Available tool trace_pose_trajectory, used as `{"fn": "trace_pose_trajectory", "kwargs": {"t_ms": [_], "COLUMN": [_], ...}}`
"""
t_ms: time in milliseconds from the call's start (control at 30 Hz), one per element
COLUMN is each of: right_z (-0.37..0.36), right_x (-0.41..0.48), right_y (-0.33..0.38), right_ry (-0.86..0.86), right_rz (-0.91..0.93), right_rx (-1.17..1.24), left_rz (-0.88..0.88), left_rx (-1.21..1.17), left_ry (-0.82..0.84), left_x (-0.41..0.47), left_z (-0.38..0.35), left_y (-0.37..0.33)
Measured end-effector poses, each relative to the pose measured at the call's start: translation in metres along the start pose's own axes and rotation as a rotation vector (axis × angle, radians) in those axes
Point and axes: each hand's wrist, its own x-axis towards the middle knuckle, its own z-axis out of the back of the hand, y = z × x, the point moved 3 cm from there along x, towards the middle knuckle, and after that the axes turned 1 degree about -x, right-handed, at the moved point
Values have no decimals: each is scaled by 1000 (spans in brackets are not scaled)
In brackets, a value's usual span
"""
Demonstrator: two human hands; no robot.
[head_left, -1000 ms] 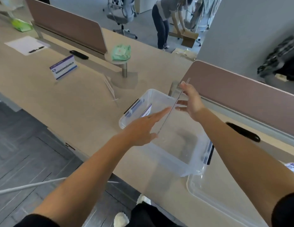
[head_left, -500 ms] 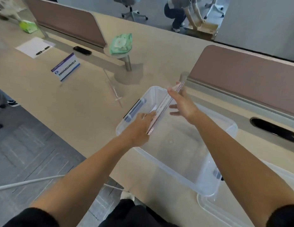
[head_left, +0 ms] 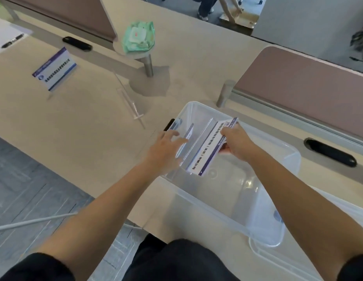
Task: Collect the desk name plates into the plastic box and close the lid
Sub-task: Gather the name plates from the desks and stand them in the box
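Observation:
A clear plastic box (head_left: 265,207) stands open on the beige desk in front of me. My right hand (head_left: 236,144) grips the far end of a white and purple name plate (head_left: 210,150) in a clear acrylic holder, tilted inside the box's left end. My left hand (head_left: 166,151) rests with spread fingers against the holder's near side. Another name plate (head_left: 187,135) leans against the box's left wall. A third name plate (head_left: 54,68) stands on the desk at the left. A clear acrylic stand (head_left: 129,101) stands between it and the box.
The box's clear lid (head_left: 318,258) lies on the desk at the lower right. Brown divider panels (head_left: 304,84) run along the desk's far side, with black cable slots (head_left: 330,152). A green tissue pack (head_left: 139,36) sits on a round post. A person bends over a carton in the background.
The name plate has gone down from above the rim into the box's left end and tilted flatter. My view has tipped down and closer to the box.

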Motion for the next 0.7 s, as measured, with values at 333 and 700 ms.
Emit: {"fn": "trace_pose_trajectory", "kwargs": {"t_ms": [333, 700], "right_z": [-29, -29], "right_x": [32, 26], "right_y": [-57, -92], "right_ry": [105, 167], "right_rz": [-264, -219], "right_rx": [-265, -206], "left_rz": [189, 239], "left_rx": [-340, -260], "left_ry": [-73, -72], "left_x": [22, 25], "left_z": [-12, -15], "left_y": [41, 43]}}
